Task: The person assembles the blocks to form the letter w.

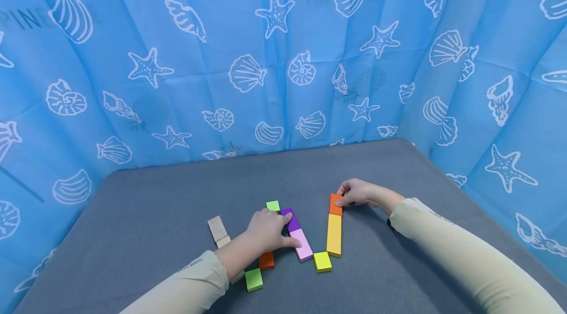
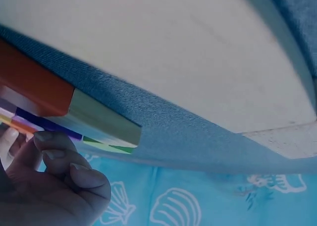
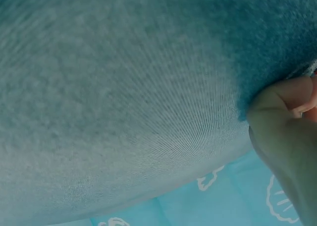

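Note:
In the head view my left hand (image 1: 266, 231) rests over the left blocks, thumb and forefinger spread. Its thumb touches the pink block (image 1: 303, 247) and its forefinger the purple block (image 1: 292, 223), which lie end to end in a slanted line. My right hand (image 1: 358, 192) pinches the orange block (image 1: 335, 200) at the far end of the long amber block (image 1: 334, 235). A small yellow block (image 1: 323, 262) sits between the two lines' near ends. The left wrist view shows bent fingers (image 2: 59, 159); the right wrist view shows part of my right hand (image 3: 287, 122), its block hidden.
Left of the purple block is a light green block (image 1: 272, 204). A red-orange block (image 1: 267, 261), a green block (image 1: 254, 280) and plain wooden blocks (image 1: 217, 228) lie around my left forearm, partly covered. The grey tabletop (image 1: 177, 196) meets a blue shell-print curtain (image 1: 283, 58).

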`<state>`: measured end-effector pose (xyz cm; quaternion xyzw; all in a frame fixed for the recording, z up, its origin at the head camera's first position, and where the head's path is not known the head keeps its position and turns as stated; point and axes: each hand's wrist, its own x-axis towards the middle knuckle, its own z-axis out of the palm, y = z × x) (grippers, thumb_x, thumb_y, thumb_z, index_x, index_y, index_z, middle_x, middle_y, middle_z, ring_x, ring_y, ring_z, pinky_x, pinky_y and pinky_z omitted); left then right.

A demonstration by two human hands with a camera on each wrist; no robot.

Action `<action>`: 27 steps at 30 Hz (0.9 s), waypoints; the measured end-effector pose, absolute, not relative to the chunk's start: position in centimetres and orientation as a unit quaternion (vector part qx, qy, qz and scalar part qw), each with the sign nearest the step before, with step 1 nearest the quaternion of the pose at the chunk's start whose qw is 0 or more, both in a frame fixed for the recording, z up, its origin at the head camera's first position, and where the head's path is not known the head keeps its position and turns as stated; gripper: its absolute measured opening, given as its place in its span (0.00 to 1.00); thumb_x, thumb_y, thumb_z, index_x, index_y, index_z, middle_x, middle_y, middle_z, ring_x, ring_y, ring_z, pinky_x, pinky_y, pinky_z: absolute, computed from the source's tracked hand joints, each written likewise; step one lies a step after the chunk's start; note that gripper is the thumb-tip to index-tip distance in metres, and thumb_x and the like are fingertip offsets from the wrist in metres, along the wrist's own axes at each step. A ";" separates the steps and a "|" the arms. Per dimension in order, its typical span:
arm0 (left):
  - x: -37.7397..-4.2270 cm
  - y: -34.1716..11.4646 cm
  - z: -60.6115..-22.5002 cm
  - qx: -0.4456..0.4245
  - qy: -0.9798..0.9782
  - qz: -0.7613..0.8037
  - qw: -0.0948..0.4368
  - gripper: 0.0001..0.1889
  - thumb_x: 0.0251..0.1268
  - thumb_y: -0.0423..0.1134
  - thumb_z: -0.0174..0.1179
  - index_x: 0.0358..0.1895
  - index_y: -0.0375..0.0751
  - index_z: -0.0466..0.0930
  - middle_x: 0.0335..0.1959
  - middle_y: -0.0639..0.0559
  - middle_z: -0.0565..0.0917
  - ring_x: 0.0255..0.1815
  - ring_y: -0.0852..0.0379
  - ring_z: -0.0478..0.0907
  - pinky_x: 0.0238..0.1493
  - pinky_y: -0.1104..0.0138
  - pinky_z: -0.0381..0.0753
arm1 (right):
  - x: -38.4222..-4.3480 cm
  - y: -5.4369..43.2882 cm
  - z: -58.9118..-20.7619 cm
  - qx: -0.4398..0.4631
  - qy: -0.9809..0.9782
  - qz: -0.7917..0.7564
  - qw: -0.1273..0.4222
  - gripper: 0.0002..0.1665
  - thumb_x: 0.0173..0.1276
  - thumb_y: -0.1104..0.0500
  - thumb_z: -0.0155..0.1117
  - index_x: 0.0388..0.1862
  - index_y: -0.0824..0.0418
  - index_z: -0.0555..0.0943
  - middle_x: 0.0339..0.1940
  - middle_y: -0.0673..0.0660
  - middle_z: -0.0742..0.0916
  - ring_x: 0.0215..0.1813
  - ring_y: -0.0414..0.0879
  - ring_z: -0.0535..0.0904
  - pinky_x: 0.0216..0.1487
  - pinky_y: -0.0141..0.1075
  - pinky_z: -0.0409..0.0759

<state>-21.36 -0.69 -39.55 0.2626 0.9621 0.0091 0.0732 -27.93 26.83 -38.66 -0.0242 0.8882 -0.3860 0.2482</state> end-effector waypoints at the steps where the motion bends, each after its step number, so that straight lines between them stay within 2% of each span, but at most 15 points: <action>1: -21.4 -0.7 -39.5 0.264 0.962 0.011 0.073 0.41 0.51 0.70 0.64 0.67 0.51 0.74 0.55 0.47 0.83 0.46 0.49 0.78 0.48 0.57 0.77 | -27.9 26.8 -38.7 -0.023 0.887 -0.387 0.250 0.10 0.65 0.61 0.69 0.39 0.66 0.78 0.34 0.54 0.78 0.35 0.47 0.70 0.35 0.36 0.68; 11: -22.0 -0.6 -39.3 0.274 0.958 0.032 0.075 0.38 0.50 0.67 0.67 0.62 0.47 0.80 0.50 0.49 0.84 0.40 0.55 0.75 0.45 0.60 0.78 | -28.3 26.5 -38.7 -0.020 0.888 -0.381 0.256 0.12 0.65 0.60 0.68 0.40 0.65 0.77 0.35 0.55 0.78 0.37 0.48 0.70 0.37 0.37 0.68; 19: -22.3 -0.6 -39.2 0.260 0.959 0.052 0.096 0.37 0.53 0.65 0.67 0.64 0.48 0.78 0.54 0.48 0.82 0.47 0.51 0.76 0.51 0.57 0.76 | -28.9 26.6 -38.9 -0.018 0.891 -0.378 0.252 0.11 0.64 0.61 0.69 0.39 0.64 0.77 0.33 0.53 0.77 0.34 0.46 0.70 0.34 0.35 0.67; 25: -22.6 -0.5 -39.4 0.237 0.961 0.085 0.111 0.32 0.58 0.61 0.65 0.63 0.49 0.78 0.52 0.48 0.83 0.40 0.53 0.74 0.45 0.61 0.76 | -29.0 26.6 -39.0 -0.011 0.889 -0.380 0.257 0.11 0.64 0.61 0.69 0.38 0.64 0.77 0.32 0.53 0.77 0.33 0.46 0.70 0.33 0.35 0.66; 27: -22.8 -0.5 -39.5 0.235 0.961 0.095 0.109 0.30 0.60 0.59 0.64 0.63 0.48 0.79 0.52 0.48 0.83 0.40 0.54 0.74 0.45 0.61 0.76 | -29.0 26.6 -39.1 -0.009 0.887 -0.381 0.260 0.11 0.64 0.60 0.69 0.39 0.64 0.77 0.32 0.53 0.77 0.34 0.46 0.70 0.33 0.35 0.67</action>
